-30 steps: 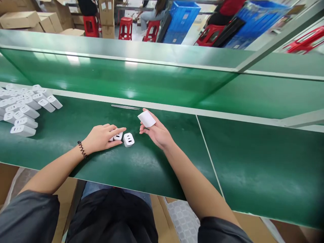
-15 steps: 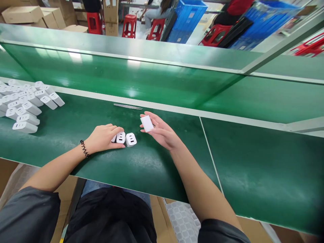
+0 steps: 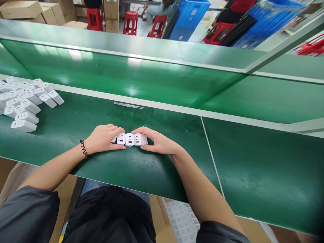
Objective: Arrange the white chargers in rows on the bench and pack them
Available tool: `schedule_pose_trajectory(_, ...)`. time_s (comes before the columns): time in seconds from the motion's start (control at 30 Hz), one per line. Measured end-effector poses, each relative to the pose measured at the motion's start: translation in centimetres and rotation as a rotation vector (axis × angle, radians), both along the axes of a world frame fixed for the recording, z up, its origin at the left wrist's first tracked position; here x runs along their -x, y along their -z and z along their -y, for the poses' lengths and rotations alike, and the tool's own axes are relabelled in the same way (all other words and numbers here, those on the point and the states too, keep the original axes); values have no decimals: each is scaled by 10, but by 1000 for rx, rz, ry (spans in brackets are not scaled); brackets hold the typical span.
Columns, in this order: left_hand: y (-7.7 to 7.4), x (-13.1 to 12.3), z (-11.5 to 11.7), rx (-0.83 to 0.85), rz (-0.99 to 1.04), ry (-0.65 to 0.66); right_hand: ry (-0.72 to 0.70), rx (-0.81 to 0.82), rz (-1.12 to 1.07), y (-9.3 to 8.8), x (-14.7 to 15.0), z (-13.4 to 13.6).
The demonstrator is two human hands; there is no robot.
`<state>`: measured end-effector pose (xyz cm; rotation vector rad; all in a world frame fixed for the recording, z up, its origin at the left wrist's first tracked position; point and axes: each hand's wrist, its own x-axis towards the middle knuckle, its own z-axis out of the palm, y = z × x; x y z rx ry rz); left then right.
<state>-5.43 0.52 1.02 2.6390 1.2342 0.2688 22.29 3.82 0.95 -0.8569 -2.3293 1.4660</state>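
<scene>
Several white USB charger blocks stand in a short row on the green table, port faces up. My left hand (image 3: 105, 137) is closed round the left end of the row, thumb and fingers on a charger (image 3: 121, 138); another one is partly covered by the palm. A middle charger (image 3: 130, 139) stands between my two hands. At the right end, my right hand (image 3: 158, 140) grips a slightly tilted charger (image 3: 140, 139) between thumb and fingers, its side against the middle one.
A pile of similar white chargers (image 3: 24, 101) lies at the table's left. Metal tweezers (image 3: 128, 105) rest near the back ledge of the green table (image 3: 265, 168). Beyond the green panel are red stools (image 3: 130, 23), blue crates (image 3: 189, 17), cardboard boxes (image 3: 21, 10) and seated people.
My right hand has come down and left with its charger, setting it against the row's right end. The middle charger now touches the one at my left hand, which has stayed put.
</scene>
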Motion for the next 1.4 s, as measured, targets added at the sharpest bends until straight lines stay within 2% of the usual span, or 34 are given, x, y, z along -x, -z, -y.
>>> schedule_pose_trajectory(0.2,-2,3,-1,24,-2,23,-1,-27,-30,2,1,2)
schedule_pose_trajectory(0.47,-3,3,-1,6,-4,35,-22,-70,2,-5,-1,-1)
schedule_pose_trajectory(0.7,-3,4,-1,-6,9,49,23,7,-19,-3,2,3)
schedule_pose_trajectory(1.0,1,3,0,-13,6,44,7,-64,20,0,8,9)
schedule_pose_trajectory(1.17,-4,4,0,19,37,45,-44,-129,19,5,10,10)
schedule_pose_trajectory(1.4,-17,13,-4,111,20,38,14,-157,44,11,13,14)
